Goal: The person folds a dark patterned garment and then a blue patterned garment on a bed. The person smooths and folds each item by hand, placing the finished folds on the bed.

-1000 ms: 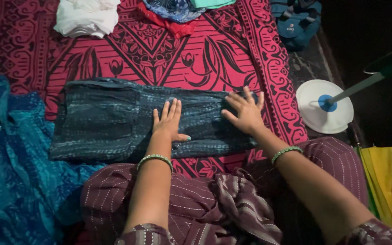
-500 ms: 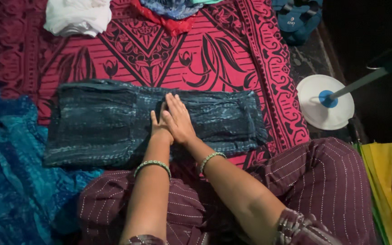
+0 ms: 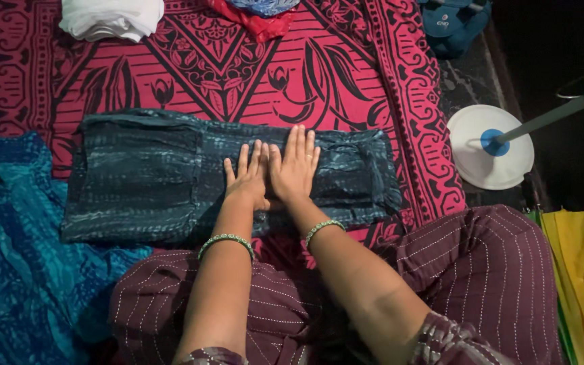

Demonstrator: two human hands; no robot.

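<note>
A dark blue-green folded cloth with faint pale stripes [image 3: 170, 179] lies as a long flat rectangle across a red and black patterned bedspread [image 3: 238, 74]. Both hands rest on its middle, side by side and touching. The left hand [image 3: 248, 179] lies flat, palm down, fingers stretched and close together, gripping nothing. The right hand [image 3: 295, 165] lies the same way just beside it, open and pressed flat on the cloth, its fingertips reaching a little farther towards the far edge. Each wrist wears a green beaded bangle [image 3: 226, 240]. The person sits at the near edge of the cloth in maroon trousers with thin pale stripes [image 3: 481, 270].

A crumpled bright blue patterned fabric [image 3: 15, 257] lies to the left, touching the folded cloth's left end. At the far edge of the bedspread lie a folded white cloth [image 3: 113, 17] and a small red cloth [image 3: 255, 20], well apart from the hands. To the right, off the bedspread, stands a round white fan base with a blue centre [image 3: 488, 149], and a yellow fabric [image 3: 572, 270] lies near the right knee.
</note>
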